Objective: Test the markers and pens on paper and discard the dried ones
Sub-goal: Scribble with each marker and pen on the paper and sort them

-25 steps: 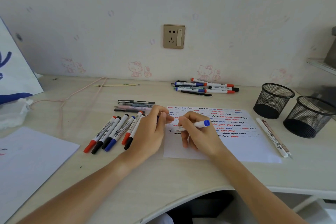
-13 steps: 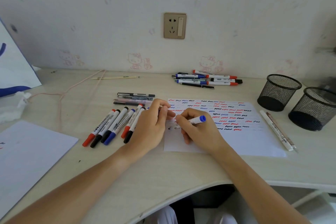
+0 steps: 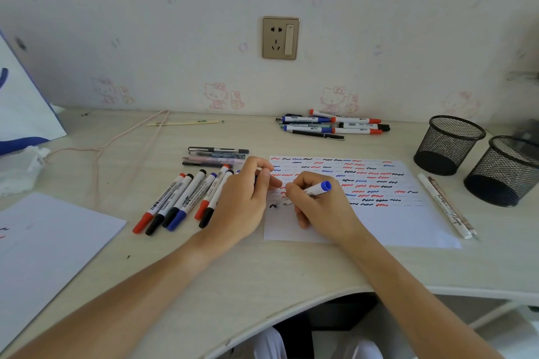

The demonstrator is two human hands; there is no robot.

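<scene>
I hold a white marker [image 3: 316,190] with a blue end in my right hand [image 3: 323,207], fingers curled round its barrel in a writing grip, its tip down on the test paper [image 3: 408,224] just left of the frame's centre, beside a small dark squiggle [image 3: 273,206]. The upper part of that sheet is covered with rows of short red, blue and black wavy strokes, while its lower part is blank. My left hand [image 3: 242,198] rests at the paper's left edge with its fingers curled; something dark seems to sit between the fingertips, but I cannot tell what it is. Just left of that hand lies a row of whiteboard markers [image 3: 180,201] with red, black and blue caps, slanting side by side on the desk [image 3: 262,271], and above them a few slimmer pens [image 3: 217,156] lie flat. In the upper middle, near the wall, another cluster of markers and pens [image 3: 332,125] is heaped together. At the right of the frame stand two black mesh cups [image 3: 449,144], close together, with two long white pens [image 3: 446,207] lying between them and the paper's right edge. At lower left lies a second white sheet [image 3: 43,251], and on the wall above is a socket [image 3: 280,38]
</scene>
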